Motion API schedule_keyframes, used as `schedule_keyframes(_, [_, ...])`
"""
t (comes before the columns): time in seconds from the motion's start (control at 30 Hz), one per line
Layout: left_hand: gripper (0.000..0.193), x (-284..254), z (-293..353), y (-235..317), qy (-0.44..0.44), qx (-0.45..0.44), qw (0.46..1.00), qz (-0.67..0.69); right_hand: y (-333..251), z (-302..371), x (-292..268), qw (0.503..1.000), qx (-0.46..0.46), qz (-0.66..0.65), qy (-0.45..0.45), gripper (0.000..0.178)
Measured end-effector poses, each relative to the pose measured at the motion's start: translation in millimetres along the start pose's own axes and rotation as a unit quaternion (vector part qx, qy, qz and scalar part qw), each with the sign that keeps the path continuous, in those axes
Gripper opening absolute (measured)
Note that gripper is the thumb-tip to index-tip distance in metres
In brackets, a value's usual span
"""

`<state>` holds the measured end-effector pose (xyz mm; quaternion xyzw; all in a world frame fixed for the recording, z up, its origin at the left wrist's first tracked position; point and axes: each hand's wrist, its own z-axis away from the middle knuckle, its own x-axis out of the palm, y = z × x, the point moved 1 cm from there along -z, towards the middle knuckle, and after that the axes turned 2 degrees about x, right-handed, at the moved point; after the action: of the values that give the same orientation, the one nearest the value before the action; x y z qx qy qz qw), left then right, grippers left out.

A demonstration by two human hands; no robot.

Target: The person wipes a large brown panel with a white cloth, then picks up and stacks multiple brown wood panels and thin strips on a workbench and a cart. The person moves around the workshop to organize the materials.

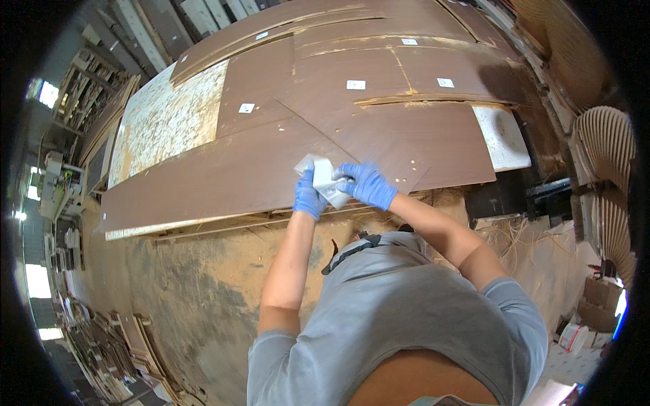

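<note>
In front of my body I hold a folded strip of white paper (pixel 323 174), blurred in part. My left hand (pixel 309 195), in a blue glove, is closed on its left side. My right hand (pixel 369 185), gloved the same way, pinches the paper's right edge, with its fingertips partly hidden. Both hands are over the near edge of a long brown board (pixel 223 172). Small white paper labels lie on the boards beyond, among them one label (pixel 246 108) at the left and another label (pixel 356 84) nearer the middle.
More brown boards (pixel 325 68) lie stacked and overlapping, with sawdust along their edges. A pale, speckled panel (pixel 169 122) shows at left, a white piece (pixel 502 139) at right. Ribbed hoses (pixel 604 145) run along the right side. The floor (pixel 196 311) is dusty.
</note>
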<state>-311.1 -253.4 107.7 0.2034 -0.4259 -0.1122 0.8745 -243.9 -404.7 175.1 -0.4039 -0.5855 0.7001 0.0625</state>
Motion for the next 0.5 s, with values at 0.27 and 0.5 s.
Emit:
schedule_keyframes(0.27, [0.039, -52.0, -0.8, -44.6, 0.104, 0.091, 0.989, -0.046, 60.8, 35.6, 9.7, 0.993, 0.088, -0.057, 0.058, 0.020])
schedule_keyframes(0.5, [0.051, -84.3, 12.5, -26.1, 0.151, 0.155, 0.970, -0.110, 126.8, 15.5, -62.5, 0.895, 0.313, 0.277, 0.155, 0.039])
